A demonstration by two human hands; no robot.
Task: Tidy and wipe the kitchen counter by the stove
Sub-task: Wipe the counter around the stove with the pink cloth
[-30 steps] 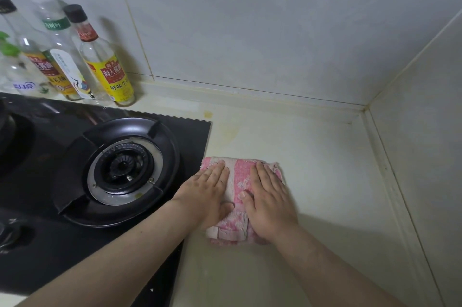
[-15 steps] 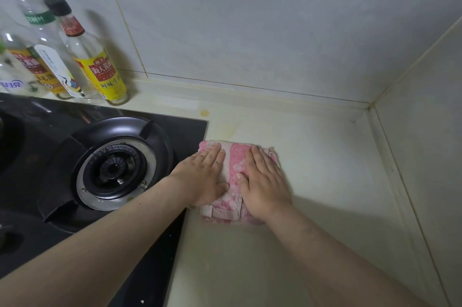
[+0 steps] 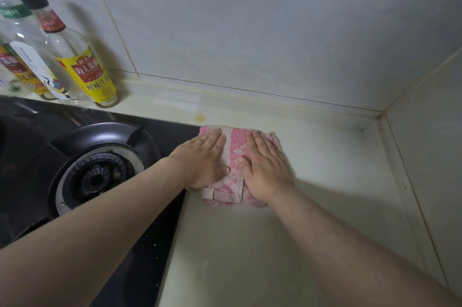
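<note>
A folded pink and white cloth (image 3: 233,149) lies flat on the pale counter (image 3: 312,181), right beside the black stove's (image 3: 162,206) right edge. My left hand (image 3: 202,159) presses on the cloth's left half with straight fingers. My right hand (image 3: 266,169) presses on its right half the same way, fingers pointing toward the back wall. A small yellowish stain (image 3: 200,117) sits on the counter just beyond the cloth's far edge.
A round burner (image 3: 97,176) sits on the stove to the left. Several sauce bottles stand against the tiled wall at back left, the nearest with a yellow label (image 3: 85,74). Walls meet in a corner (image 3: 381,114) at the back right.
Both hands have pushed the cloth away from me along the stove's edge, toward the back wall and the yellowish stain.
</note>
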